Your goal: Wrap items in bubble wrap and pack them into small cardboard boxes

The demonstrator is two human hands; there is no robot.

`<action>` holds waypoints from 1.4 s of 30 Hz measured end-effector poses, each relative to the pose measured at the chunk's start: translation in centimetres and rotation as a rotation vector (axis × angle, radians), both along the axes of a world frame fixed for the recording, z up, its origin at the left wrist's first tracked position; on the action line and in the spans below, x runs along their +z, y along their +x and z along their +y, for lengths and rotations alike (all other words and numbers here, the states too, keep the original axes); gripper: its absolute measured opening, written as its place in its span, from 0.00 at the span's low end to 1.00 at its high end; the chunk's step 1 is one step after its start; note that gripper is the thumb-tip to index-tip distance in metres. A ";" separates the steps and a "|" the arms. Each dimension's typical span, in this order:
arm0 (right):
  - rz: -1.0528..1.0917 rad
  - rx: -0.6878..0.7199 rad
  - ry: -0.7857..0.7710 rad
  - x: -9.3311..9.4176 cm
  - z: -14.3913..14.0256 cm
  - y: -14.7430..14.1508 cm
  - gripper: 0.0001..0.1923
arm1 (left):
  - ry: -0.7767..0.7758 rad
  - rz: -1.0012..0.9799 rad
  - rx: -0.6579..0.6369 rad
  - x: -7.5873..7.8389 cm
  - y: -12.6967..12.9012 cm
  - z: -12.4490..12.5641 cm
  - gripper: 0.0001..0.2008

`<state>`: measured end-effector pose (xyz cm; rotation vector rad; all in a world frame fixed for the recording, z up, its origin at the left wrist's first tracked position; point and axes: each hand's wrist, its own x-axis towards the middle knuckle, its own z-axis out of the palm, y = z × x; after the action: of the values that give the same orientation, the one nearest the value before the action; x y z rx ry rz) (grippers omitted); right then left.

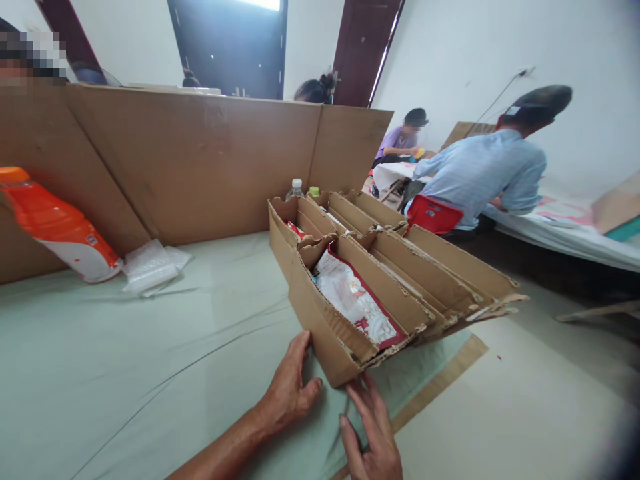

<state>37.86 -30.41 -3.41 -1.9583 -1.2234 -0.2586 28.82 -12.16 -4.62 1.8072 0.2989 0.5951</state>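
A cardboard box [325,333] with long open compartments stands on the pale green cloth [210,373]. Printed white and dark red packets [350,290] lie in its nearest long compartment. Fingers stretched, my left hand [293,383] rests against the box's left side, close to the near corner. Below that corner, my right hand [373,430] has its fingers extended and spread, with the fingertips touching or just under the box's lower front edge. Neither hand is wrapped round anything. A red packet [296,230] shows in the far left compartment.
A tall cardboard partition [210,167] runs across the back. Against it leans an orange bottle [65,230], beside folded bubble wrap [153,267]. Two bottle tops [297,185] show behind the box. The table edge [440,380] is at right; a person in light blue [493,170] sits beyond.
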 end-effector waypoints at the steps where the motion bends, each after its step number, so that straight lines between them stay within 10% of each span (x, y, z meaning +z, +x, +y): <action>1: -0.005 0.004 0.024 -0.2 0.0 0.1 0.19 | 0.035 0.008 -0.002 -0.1 -0.2 -0.1 0.43; 11: -0.199 0.028 0.128 -0.6 1.6 0.2 0.12 | 0.579 0.254 -0.163 1.6 -4.8 -5.8 0.38; 21: -0.247 -0.024 0.144 -0.5 2.1 -0.3 0.13 | 0.590 0.231 -0.072 1.5 -6.8 -6.6 0.31; 28: -0.220 0.026 0.137 0.7 2.2 -0.6 0.12 | 0.501 0.070 -0.048 -1.3 -6.9 -6.4 0.29; 32: -0.077 0.165 0.148 6.2 -0.1 1.1 0.09 | 0.209 0.117 -0.038 -1.1 -6.7 -5.0 0.32; 36: -0.144 0.061 0.236 16.1 -0.6 4.5 0.10 | -0.057 0.191 0.056 2.1 -4.7 -3.2 0.41; 39: -0.156 0.070 -0.027 22.2 3.5 7.0 0.09 | -0.116 0.136 0.048 3.7 -2.1 -3.2 0.45; 42: -0.301 0.104 -0.671 24.5 10.6 8.6 0.15 | -0.110 0.136 -0.009 3.6 -0.6 -4.2 0.49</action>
<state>46.44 -19.86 21.13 -2.4693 -1.7696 -0.0915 28.19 -16.32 -1.04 1.7441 0.4082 0.4420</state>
